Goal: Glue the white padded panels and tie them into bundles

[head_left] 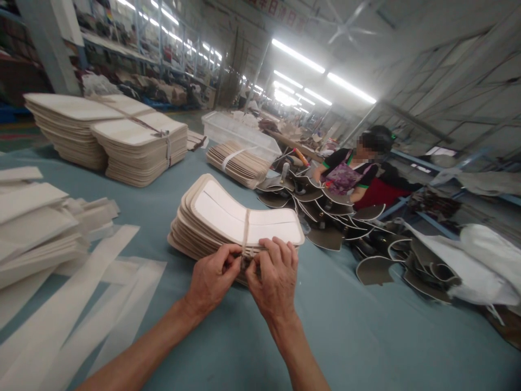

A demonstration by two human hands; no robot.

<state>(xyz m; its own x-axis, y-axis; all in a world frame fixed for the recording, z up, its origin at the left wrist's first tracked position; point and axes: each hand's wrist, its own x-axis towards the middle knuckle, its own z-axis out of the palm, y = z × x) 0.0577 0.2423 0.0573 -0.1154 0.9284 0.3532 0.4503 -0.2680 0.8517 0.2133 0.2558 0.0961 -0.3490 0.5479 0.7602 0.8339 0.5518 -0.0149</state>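
A stack of curved, cream-coloured sheets [222,212] with a white top face lies on the blue-green table in front of me. Round its middle runs a thin tie strip [246,228]. At the near side of the stack, my left hand [214,277] pinches the strip between thumb and fingers. Close beside it, my right hand [274,277] is closed at the same spot, its thumb and index finger on the strip and its other fingers resting against the stack's edge. The fingers partly hide the place where the strip comes together.
Tied stacks of similar sheets [142,155] stand at the back left. Long pale strips [97,282] cover the left side. Behind are a banded stack [236,163] and a clear plastic bin [240,130]. Dark curved pieces [325,233] crowd the right, where a co-worker [350,174] sits.
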